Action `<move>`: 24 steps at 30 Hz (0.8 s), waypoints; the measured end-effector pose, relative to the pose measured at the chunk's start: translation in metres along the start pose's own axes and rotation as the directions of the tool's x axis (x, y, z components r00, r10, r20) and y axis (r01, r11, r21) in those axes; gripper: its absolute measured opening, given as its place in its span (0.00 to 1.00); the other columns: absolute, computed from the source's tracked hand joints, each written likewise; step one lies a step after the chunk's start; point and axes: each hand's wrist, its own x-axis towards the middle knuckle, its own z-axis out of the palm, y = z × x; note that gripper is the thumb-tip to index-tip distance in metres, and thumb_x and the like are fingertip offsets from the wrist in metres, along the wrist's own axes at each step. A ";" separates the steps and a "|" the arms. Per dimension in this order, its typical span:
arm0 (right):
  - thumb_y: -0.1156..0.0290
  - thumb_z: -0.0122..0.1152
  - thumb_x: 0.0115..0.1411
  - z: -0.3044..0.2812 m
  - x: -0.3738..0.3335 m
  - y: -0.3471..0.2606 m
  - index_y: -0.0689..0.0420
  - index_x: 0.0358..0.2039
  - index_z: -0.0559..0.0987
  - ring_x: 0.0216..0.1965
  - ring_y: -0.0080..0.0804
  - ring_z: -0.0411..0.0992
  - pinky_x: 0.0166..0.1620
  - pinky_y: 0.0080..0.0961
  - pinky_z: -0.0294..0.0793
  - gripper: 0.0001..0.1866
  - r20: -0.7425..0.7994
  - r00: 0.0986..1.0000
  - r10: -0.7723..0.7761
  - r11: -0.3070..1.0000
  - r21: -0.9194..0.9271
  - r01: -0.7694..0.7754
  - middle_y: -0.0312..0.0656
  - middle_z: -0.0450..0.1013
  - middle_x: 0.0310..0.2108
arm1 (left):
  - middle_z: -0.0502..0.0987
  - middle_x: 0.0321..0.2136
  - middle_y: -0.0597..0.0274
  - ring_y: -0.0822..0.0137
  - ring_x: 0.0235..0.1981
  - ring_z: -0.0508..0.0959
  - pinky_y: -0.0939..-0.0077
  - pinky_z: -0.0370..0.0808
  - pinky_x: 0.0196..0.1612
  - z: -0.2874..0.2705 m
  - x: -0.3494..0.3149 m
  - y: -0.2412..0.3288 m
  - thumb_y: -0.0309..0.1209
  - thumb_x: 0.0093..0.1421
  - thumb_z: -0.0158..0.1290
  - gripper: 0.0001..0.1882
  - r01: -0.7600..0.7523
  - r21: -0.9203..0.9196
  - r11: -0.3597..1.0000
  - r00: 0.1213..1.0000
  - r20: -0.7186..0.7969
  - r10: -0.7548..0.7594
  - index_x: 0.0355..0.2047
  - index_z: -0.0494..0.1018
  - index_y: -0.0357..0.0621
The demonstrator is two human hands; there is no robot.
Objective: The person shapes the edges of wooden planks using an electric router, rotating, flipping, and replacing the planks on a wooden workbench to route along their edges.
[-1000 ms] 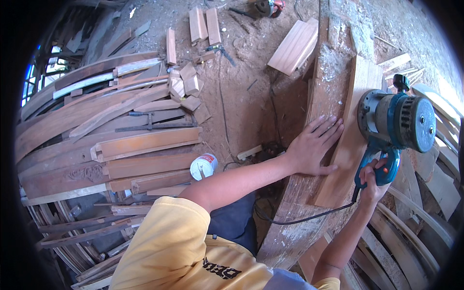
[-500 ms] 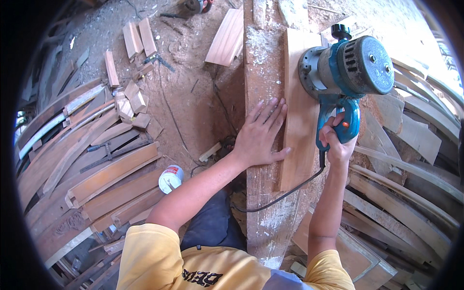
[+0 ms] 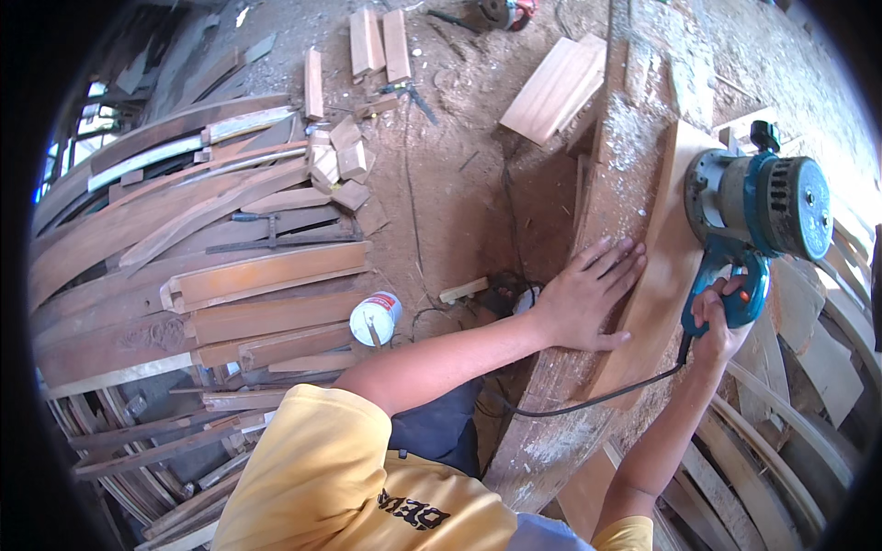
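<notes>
A teal and grey router (image 3: 795, 202) with a black knob is at the right, its round base against the right part of a long smooth wooden board (image 3: 663, 230). My right hand (image 3: 721, 321) is wrapped round the router's teal handle, near its orange button. My left hand (image 3: 585, 298) lies flat with fingers spread on the dusty plank bench (image 3: 551, 436), along the board's left side; the thumb reaches the board's edge. From the handle a black cord (image 3: 597, 401) runs across the board and bench toward me. Where the router's bit is, I cannot see.
Curved and straight timber (image 3: 266, 275) is piled at the left, with more offcuts (image 3: 822, 367) at the right. A white tub (image 3: 375, 319) stands by my left arm. Small wood blocks (image 3: 350, 161), a wide board (image 3: 556, 87) and a red-and-grey power tool (image 3: 501, 13) lie farther off.
The view has swung left, so bench, board and router now appear farther right and tilted. My right hand still grips the router; my left hand still lies beside the board.
</notes>
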 end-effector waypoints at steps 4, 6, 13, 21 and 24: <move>0.88 0.57 0.56 0.010 0.008 -0.003 0.57 0.47 0.70 0.19 0.22 0.65 0.22 0.19 0.65 0.20 -0.023 0.999 -0.023 0.999 0.029 0.023 0.37 0.66 0.28 | 0.60 0.74 0.41 0.51 0.77 0.55 0.51 0.45 0.78 -0.005 -0.003 -0.001 0.65 0.59 0.51 0.57 0.001 -0.006 1.000 1.000 -0.007 -0.001 0.74 0.54 0.29; 0.88 0.57 0.55 0.009 0.012 -0.003 0.58 0.48 0.69 0.19 0.22 0.64 0.22 0.18 0.65 0.20 -0.006 1.000 -0.030 0.998 0.051 0.030 0.37 0.66 0.27 | 0.60 0.73 0.42 0.51 0.77 0.55 0.52 0.45 0.78 -0.006 -0.004 0.000 0.64 0.58 0.51 0.57 -0.002 -0.024 1.000 1.000 -0.006 0.002 0.74 0.54 0.29; 0.86 0.57 0.55 0.015 0.028 -0.004 0.57 0.46 0.69 0.18 0.21 0.63 0.23 0.20 0.65 0.19 0.013 1.000 -0.019 0.997 0.070 0.018 0.36 0.65 0.26 | 0.59 0.74 0.42 0.52 0.78 0.54 0.53 0.43 0.79 -0.009 -0.005 -0.001 0.63 0.58 0.52 0.57 0.018 -0.042 0.999 1.000 0.011 -0.018 0.75 0.53 0.30; 0.82 0.58 0.59 0.019 0.045 -0.004 0.56 0.44 0.69 0.20 0.21 0.62 0.28 0.21 0.66 0.14 0.019 0.999 -0.033 0.999 -0.038 0.034 0.35 0.63 0.26 | 0.57 0.75 0.43 0.52 0.78 0.53 0.53 0.43 0.79 -0.010 -0.005 -0.005 0.63 0.59 0.51 0.56 0.027 -0.049 0.998 0.999 0.035 -0.025 0.75 0.52 0.31; 0.82 0.58 0.59 0.017 0.054 -0.003 0.56 0.44 0.68 0.20 0.21 0.62 0.28 0.22 0.65 0.14 0.032 0.999 -0.036 0.999 -0.033 0.037 0.34 0.63 0.26 | 0.57 0.75 0.44 0.52 0.78 0.53 0.54 0.43 0.79 -0.009 -0.004 -0.005 0.63 0.59 0.51 0.56 0.022 -0.062 0.998 1.000 0.021 -0.021 0.75 0.53 0.31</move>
